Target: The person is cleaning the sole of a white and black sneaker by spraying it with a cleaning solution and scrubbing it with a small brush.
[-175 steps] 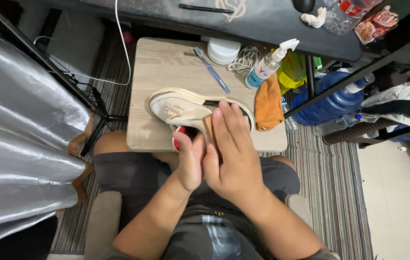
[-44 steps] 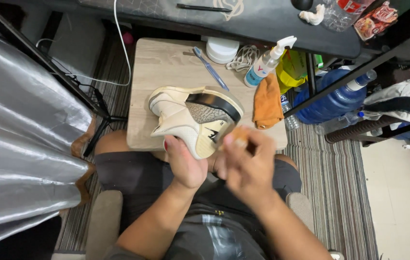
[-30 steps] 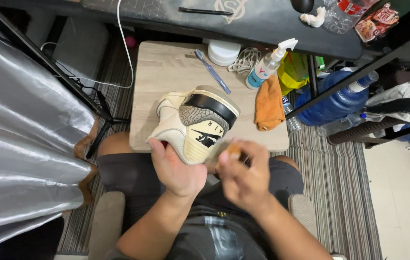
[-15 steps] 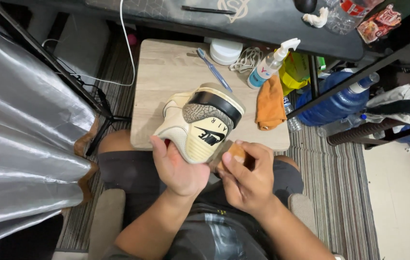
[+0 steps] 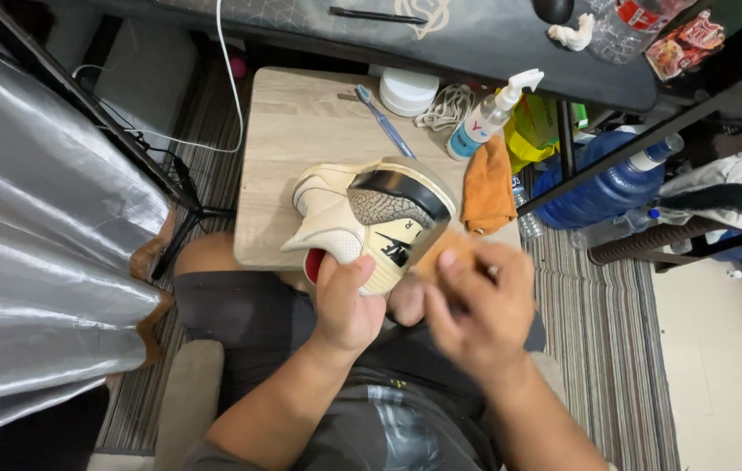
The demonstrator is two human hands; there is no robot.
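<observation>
Sneaker (image 5: 377, 218) now heel-up in left hand (image 5: 346, 301), right hand (image 5: 475, 305) lifted, blurred

Cream leather sneaker (image 5: 371, 218) with cracked grey panel; matt pale wood-grain tabletop (image 5: 301, 139); soft orange cloth (image 5: 486, 185); glossy silver curtain (image 5: 30, 235)

I am seeing open tabletop (image 5: 301, 131) lying bare on the far left, so a hand could be passing there freely. The sneaker (image 5: 371, 218) is blocking the near edge, with my left hand (image 5: 345, 301) gripping it and my right hand (image 5: 475, 305) blurred just beside it. Along the far right, a toothbrush (image 5: 386, 122), white round tub (image 5: 407, 91), coiled cord (image 5: 447, 106) and spray bottle (image 5: 491, 115) are crowding the way. The orange cloth (image 5: 486, 187) is covering the right edge.
</observation>
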